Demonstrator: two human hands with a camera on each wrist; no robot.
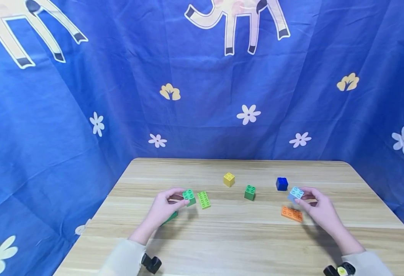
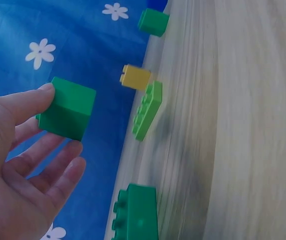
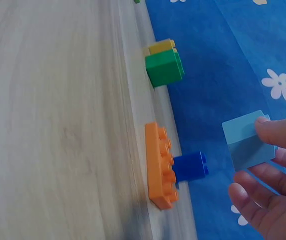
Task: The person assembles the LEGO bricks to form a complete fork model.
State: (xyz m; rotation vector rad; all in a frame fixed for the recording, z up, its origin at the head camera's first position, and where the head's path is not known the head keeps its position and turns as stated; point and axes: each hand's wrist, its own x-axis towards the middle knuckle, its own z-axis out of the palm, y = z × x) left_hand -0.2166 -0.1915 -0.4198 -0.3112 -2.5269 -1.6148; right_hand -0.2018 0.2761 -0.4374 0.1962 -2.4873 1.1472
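Between thumb and fingers, my left hand (image 1: pixel 167 207) pinches a green square building brick (image 1: pixel 189 197), held above the table. A flat lime-green brick (image 1: pixel 204 200) lies just right of it, and a longer dark green brick (image 1: pixel 170 217) is partly hidden beneath the hand. My right hand (image 1: pixel 318 209) pinches a light blue square brick (image 1: pixel 295 194) in the air. Under that hand, to the left, lies a flat orange brick (image 1: pixel 292 214); a dark blue brick (image 1: pixel 282 184) stands behind. In the right wrist view, the light blue brick (image 3: pixel 248 140) shows its smooth sides.
A yellow brick (image 1: pixel 229 179) and another green brick (image 1: pixel 249 193) stand near the middle of the wooden table (image 1: pixel 222 245). A blue curtain (image 1: pixel 202 115) with white flowers hangs behind the table and along both sides.
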